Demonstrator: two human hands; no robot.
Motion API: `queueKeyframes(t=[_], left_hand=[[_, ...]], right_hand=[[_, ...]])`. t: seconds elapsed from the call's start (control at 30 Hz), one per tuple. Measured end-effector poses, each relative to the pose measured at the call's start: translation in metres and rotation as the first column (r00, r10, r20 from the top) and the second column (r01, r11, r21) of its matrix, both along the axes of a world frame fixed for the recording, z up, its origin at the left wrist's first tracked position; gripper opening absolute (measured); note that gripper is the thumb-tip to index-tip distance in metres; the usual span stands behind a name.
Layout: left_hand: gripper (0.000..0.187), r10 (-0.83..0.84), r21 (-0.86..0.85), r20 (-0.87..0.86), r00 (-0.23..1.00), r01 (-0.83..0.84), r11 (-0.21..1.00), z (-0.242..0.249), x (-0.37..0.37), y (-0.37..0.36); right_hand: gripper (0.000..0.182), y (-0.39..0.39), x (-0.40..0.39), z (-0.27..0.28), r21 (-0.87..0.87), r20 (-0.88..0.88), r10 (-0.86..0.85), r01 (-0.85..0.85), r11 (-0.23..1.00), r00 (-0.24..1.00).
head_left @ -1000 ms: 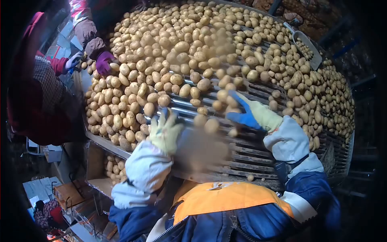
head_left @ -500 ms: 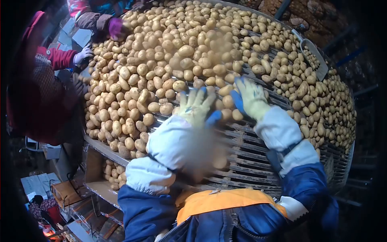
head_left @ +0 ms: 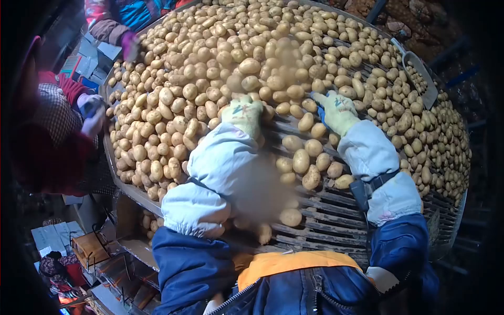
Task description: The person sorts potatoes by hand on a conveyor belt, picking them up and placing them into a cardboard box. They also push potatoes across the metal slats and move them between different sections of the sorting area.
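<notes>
A broad heap of potatoes (head_left: pixel 173 100) covers a slatted metal table (head_left: pixel 325 220). My left hand (head_left: pixel 243 114), in a pale yellow-green glove, presses down among the potatoes near the middle; its fingers point away and are hidden. To its right, my right hand (head_left: pixel 338 111) wears a matching glove with blue fingertips and palm. Its fingers reach left against the potatoes, with a gap between forefinger and thumb. Several loose potatoes (head_left: pixel 301 160) lie on the slats between my forearms. A blur on the lens covers the area beside my left forearm.
A metal scoop (head_left: pixel 431 94) holding small potatoes rests at the right edge. At the far left is a co-worker's purple-gloved hand (head_left: pixel 128 46); below it, another person's hands (head_left: pixel 92 113) are near the rim. A cardboard box (head_left: pixel 131 215) with potatoes stands under the table's left edge.
Both hands pressed into the potatoes; my left fingers, spread before, have dropped out of sight. More potatoes now lie on the slats nearer my body. The co-workers' hands at the left have shifted.
</notes>
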State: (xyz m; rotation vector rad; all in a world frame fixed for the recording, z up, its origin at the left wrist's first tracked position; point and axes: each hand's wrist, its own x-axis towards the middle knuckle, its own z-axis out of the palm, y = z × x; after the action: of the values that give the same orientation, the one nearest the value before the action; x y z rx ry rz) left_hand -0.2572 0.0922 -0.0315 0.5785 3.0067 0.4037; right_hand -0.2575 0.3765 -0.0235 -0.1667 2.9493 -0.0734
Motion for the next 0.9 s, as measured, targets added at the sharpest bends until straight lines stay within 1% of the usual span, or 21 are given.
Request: queueKeyframes(t=[0.03, 0.07, 0.1, 0.17, 0.23, 0.3, 0.33, 0.37, 0.43, 0.47, 0.5, 0.57, 0.6, 0.63, 0.67, 0.7, 0.73, 0.77, 0.8, 0.83, 0.9], left_hand=[[0.037, -0.062, -0.007, -0.036, 0.997, 0.061, 0.998, 0.001, -0.004, 0.002], [0.041, -0.112, -0.054, -0.054, 0.992, 0.109, 0.993, -0.001, 0.000, 0.001], [0.041, -0.128, -0.071, -0.050, 0.991, 0.124, 0.990, 0.002, 0.001, 0.002], [0.041, -0.145, -0.079, -0.035, 0.989, 0.142, 0.987, 0.005, 0.010, 0.006], [0.041, -0.152, -0.078, -0.015, 0.988, 0.151, 0.986, 0.008, 0.017, 0.010], [0.041, -0.144, -0.084, 0.000, 0.990, 0.143, 0.986, 0.010, 0.021, 0.017], [0.041, -0.134, -0.089, 0.005, 0.991, 0.134, 0.987, 0.011, 0.021, 0.018], [0.041, -0.119, -0.094, 0.020, 0.993, 0.121, 0.988, 0.006, 0.016, 0.022], [0.041, -0.081, -0.084, 0.036, 0.996, 0.084, 0.993, 0.005, 0.012, 0.024], [0.041, -0.070, -0.091, 0.052, 0.996, 0.075, 0.993, 0.004, 0.010, 0.026], [0.041, -0.056, -0.105, 0.063, 0.996, 0.062, 0.993, 0.003, 0.009, 0.028], [0.041, -0.092, -0.154, 0.069, 0.993, 0.102, 0.983, 0.002, 0.015, 0.029], [0.043, -0.218, -0.241, 0.076, 0.973, 0.230, 0.943, 0.001, 0.023, 0.028], [0.044, -0.239, -0.242, -0.010, 0.971, 0.229, 0.943, -0.001, 0.032, 0.028], [0.044, -0.232, -0.250, 0.029, 0.972, 0.232, 0.940, -0.002, 0.040, 0.031], [0.045, -0.227, -0.259, 0.070, 0.971, 0.237, 0.936, 0.004, 0.048, 0.033], [0.045, -0.276, -0.212, 0.090, 0.957, 0.290, 0.933, 0.007, 0.052, 0.033], [0.043, -0.283, -0.236, 0.147, 0.948, 0.311, 0.921, 0.012, 0.055, 0.038], [0.042, -0.308, -0.211, 0.178, 0.935, 0.342, 0.916, 0.018, 0.065, 0.033], [0.041, -0.331, -0.166, 0.207, 0.920, 0.367, 0.915, 0.024, 0.074, 0.024], [0.039, -0.371, -0.055, 0.264, 0.891, 0.397, 0.916, 0.036, 0.091, 0.004]], right_hand=[[0.043, -0.001, -0.003, 0.002, 0.004, -0.003, 0.028, -0.028, 1.000, 1.000], [0.042, -0.001, -0.004, 0.003, 0.012, 0.011, 0.049, -0.049, 0.999, 0.999], [0.042, 0.002, -0.008, 0.000, 0.009, 0.013, 0.055, -0.055, 0.998, 0.998], [0.038, 0.008, -0.018, -0.009, -0.082, -0.120, 0.116, -0.126, 0.989, 0.986], [0.035, 0.006, -0.020, -0.010, -0.094, -0.097, 0.104, -0.113, 0.989, 0.990], [0.032, 0.009, -0.024, -0.014, -0.090, -0.114, 0.118, -0.128, 0.988, 0.987], [0.031, 0.008, -0.025, -0.015, -0.392, -0.033, -0.027, 0.012, 0.920, 0.999], [0.031, 0.013, -0.023, -0.016, -0.388, -0.040, -0.025, 0.007, 0.921, 0.999], [0.029, 0.003, 0.002, 0.016, -0.208, 0.179, -0.081, 0.118, 0.971, 0.980], [0.027, 0.009, 0.003, 0.008, -0.376, 0.275, -0.158, 0.257, 0.890, 0.948], [0.027, 0.009, 0.006, 0.013, -0.377, 0.274, -0.158, 0.257, 0.890, 0.949], [0.028, 0.005, 0.011, 0.025, -0.135, 0.089, -0.078, 0.089, 0.987, 0.993], [0.028, 0.003, 0.011, 0.025, -0.133, 0.089, -0.075, 0.087, 0.987, 0.993], [0.032, 0.000, 0.011, 0.023, -0.295, 0.050, -0.102, 0.112, 0.949, 0.994], [0.035, -0.004, 0.011, 0.021, -0.452, 0.018, -0.137, 0.131, 0.882, 0.990], [0.039, -0.008, 0.014, 0.020, -0.597, -0.003, -0.180, 0.143, 0.790, 0.984], [0.036, -0.030, 0.017, 0.035, -0.621, 0.083, -0.154, 0.172, 0.765, 0.985], [0.030, -0.036, 0.013, 0.008, -0.681, -0.024, -0.031, 0.006, 0.732, 0.999], [0.028, -0.051, 0.008, 0.012, -0.505, -0.222, 0.148, -0.243, 0.828, 0.964], [0.027, -0.070, 0.002, 0.015, -0.272, -0.370, 0.351, -0.462, 0.844, 0.860], [0.030, -0.106, -0.016, 0.005, -0.033, -0.023, 0.323, -0.323, 0.946, 0.946]])
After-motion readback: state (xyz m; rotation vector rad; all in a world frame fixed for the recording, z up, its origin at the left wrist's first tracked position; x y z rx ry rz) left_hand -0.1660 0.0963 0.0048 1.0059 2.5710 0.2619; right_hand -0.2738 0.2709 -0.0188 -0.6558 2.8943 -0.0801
